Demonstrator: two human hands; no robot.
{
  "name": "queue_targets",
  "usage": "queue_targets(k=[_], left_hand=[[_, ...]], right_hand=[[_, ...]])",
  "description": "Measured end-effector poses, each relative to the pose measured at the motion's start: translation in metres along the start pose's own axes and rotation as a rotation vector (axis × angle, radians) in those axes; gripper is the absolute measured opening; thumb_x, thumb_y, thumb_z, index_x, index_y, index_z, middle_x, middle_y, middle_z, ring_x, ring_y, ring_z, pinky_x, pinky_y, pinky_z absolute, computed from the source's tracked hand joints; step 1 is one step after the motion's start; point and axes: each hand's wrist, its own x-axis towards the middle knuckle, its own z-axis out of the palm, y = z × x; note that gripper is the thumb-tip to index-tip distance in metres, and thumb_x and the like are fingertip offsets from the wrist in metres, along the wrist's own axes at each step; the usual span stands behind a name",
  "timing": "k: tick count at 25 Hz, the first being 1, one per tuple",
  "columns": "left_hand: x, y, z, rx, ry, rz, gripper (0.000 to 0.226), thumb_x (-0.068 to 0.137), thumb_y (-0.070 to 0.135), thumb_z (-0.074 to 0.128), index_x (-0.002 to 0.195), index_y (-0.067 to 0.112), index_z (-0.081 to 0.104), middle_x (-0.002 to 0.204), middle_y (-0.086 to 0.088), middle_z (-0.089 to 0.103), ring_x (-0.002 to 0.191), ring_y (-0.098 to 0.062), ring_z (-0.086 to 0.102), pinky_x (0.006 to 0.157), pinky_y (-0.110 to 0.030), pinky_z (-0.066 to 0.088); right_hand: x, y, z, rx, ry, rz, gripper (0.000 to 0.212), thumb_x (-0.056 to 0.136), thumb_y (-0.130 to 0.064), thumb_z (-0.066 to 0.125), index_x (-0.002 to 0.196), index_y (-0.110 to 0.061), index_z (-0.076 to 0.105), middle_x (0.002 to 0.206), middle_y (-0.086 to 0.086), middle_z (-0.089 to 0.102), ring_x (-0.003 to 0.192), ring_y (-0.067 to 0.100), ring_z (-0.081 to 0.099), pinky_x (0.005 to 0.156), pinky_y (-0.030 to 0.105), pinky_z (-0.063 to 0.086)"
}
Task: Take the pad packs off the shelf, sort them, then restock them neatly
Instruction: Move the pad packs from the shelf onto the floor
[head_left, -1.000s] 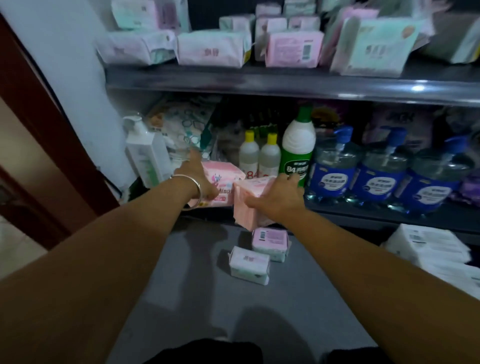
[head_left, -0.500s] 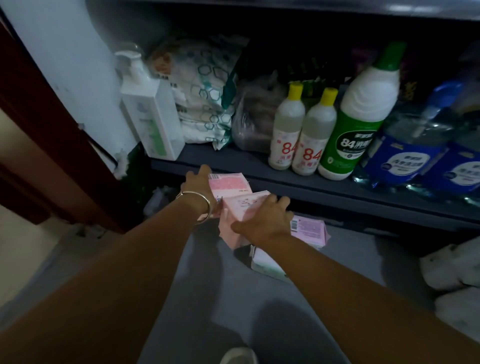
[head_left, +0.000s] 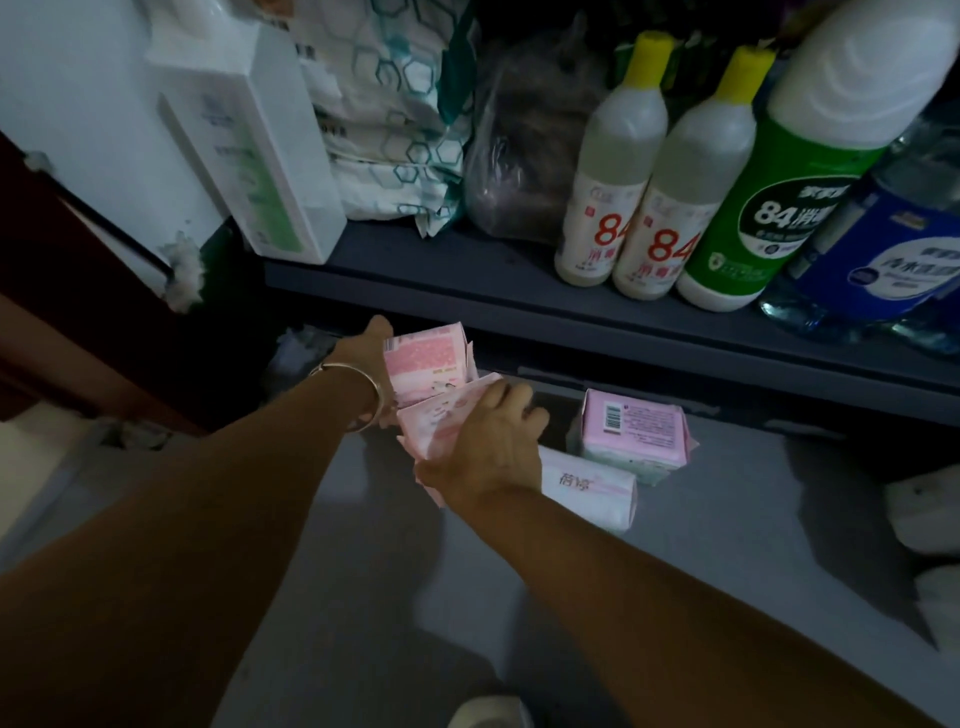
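Two pink pad packs held low over the floor, below the shelf (head_left: 597, 306) edge: one (head_left: 428, 364) gripped by left hand (head_left: 363, 353), one (head_left: 441, 415) by right hand (head_left: 493, 441). Two more packs (head_left: 634, 431) lie beside.

Both forearms are bare; a thin silver bangle (head_left: 358, 387) circles the left wrist.
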Motion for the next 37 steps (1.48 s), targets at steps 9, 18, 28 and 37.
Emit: queue_targets(k=[9, 18, 28, 37], left_hand=[[0.006, -0.006, 0.009, -0.004, -0.031, 0.002, 0.052, 0.074, 0.013, 0.072, 0.114, 0.009, 0.039, 0.093, -0.012, 0.056, 0.074, -0.023, 0.049, 0.068, -0.031, 0.040], [0.016, 0.040, 0.043, -0.198, -0.058, 0.042, 0.049, 0.078, 0.001, 0.061, 0.121, 0.018, 0.044, 0.094, -0.008, 0.053, 0.080, -0.024, 0.055, 0.066, -0.029, 0.043], [0.056, 0.040, 0.067, -0.350, -0.165, -0.033, 0.083, 0.076, -0.006, 0.064, 0.145, 0.018, 0.026, 0.138, -0.014, 0.048, 0.122, -0.032, 0.051, 0.102, -0.041, 0.044], [0.020, 0.055, 0.030, -0.284, -0.147, 0.041, 0.043, 0.079, -0.011, 0.057, 0.117, 0.010, 0.058, 0.121, -0.013, 0.060, 0.108, -0.029, 0.060, 0.096, -0.036, 0.049]], right_hand=[[0.003, -0.006, 0.014, 0.123, -0.062, 0.070, 0.097, 0.071, -0.056, 0.071, 0.136, -0.005, 0.020, 0.126, 0.013, 0.029, 0.113, 0.028, 0.038, 0.097, 0.035, 0.037], [0.011, 0.033, 0.014, 0.081, -0.019, 0.217, 0.093, 0.073, -0.057, 0.067, 0.133, -0.002, 0.022, 0.127, 0.015, 0.030, 0.112, 0.029, 0.038, 0.098, 0.038, 0.037], [0.015, 0.031, 0.027, 0.233, -0.302, 0.174, 0.091, 0.088, -0.018, 0.062, 0.146, 0.004, -0.004, 0.151, 0.022, 0.011, 0.140, 0.037, 0.025, 0.114, 0.042, 0.029], [0.011, 0.053, -0.027, 0.208, -0.261, 0.132, 0.043, 0.091, -0.006, 0.052, 0.131, -0.002, 0.039, 0.131, 0.017, 0.049, 0.120, 0.032, 0.052, 0.097, 0.035, 0.047]])
